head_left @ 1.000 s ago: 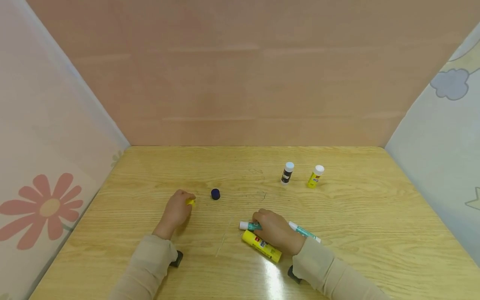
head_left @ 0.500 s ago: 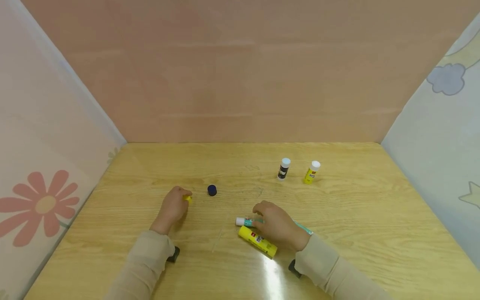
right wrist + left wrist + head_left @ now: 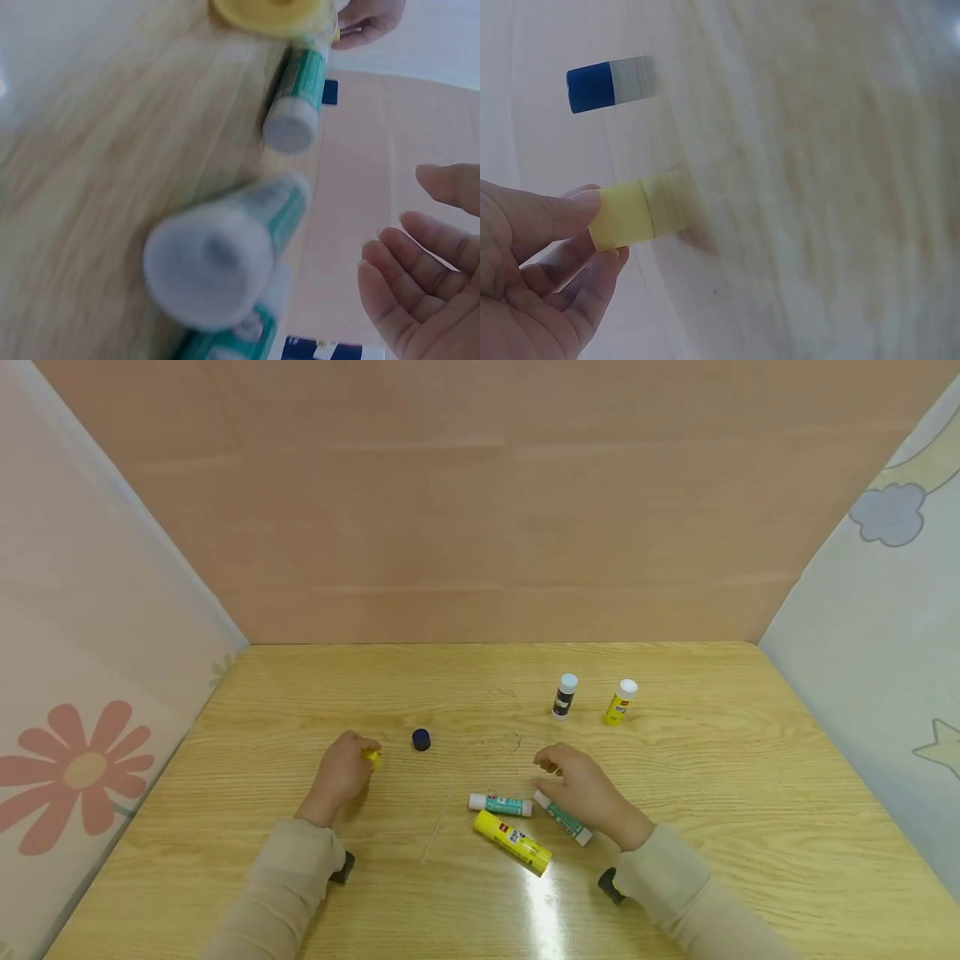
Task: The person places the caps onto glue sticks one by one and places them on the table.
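"What's the left hand (image 3: 341, 772) doing?"
"Pinching: the left thumb (image 3: 547, 221) presses opposite bent left fingers (image 3: 592, 292). The left forearm (image 3: 277, 885) slants forward and inward."
"And the right hand (image 3: 583, 789)?"
"Loose. The right fingers (image 3: 412, 274) curve gently, with a gap to the right thumb (image 3: 454, 187)."
"Its arm?"
"The right forearm (image 3: 690, 893) slants inward too, and the hands are well apart."

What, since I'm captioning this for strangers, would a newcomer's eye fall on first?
Probably the big red flower on the left wall. Next, perhaps, the bright yellow tube lying on the near half of the table, and the small yellow cylinder pinched in the left hand.
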A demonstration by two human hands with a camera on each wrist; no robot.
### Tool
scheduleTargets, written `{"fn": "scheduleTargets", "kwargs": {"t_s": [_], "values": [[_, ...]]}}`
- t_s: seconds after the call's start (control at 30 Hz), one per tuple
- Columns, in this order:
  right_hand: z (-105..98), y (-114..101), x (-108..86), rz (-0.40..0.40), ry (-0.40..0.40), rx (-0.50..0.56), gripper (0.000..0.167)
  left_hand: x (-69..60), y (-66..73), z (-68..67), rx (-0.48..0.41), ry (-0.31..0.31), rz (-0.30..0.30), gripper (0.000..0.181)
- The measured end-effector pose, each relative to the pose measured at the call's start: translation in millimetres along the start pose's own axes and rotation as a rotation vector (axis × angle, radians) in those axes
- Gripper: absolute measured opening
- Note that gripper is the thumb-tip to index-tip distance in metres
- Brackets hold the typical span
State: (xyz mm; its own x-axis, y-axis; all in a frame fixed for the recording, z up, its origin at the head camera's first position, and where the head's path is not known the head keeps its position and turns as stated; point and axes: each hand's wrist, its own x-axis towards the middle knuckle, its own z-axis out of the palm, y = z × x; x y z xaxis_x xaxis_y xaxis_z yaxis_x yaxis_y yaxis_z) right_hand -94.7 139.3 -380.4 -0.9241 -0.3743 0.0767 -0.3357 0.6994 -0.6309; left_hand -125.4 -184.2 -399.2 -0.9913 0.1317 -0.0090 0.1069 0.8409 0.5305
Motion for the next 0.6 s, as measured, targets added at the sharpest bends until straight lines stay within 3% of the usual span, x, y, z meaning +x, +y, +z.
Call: {"fn": "scheduleTargets", "kwargs": {"t_s": [0.6], "values": [[-21,31,-9.9,0.022,0.069,-0.023,0.026,-0.4,2.7,1.4,0.06,0.019,-0.001,0.024]]}}
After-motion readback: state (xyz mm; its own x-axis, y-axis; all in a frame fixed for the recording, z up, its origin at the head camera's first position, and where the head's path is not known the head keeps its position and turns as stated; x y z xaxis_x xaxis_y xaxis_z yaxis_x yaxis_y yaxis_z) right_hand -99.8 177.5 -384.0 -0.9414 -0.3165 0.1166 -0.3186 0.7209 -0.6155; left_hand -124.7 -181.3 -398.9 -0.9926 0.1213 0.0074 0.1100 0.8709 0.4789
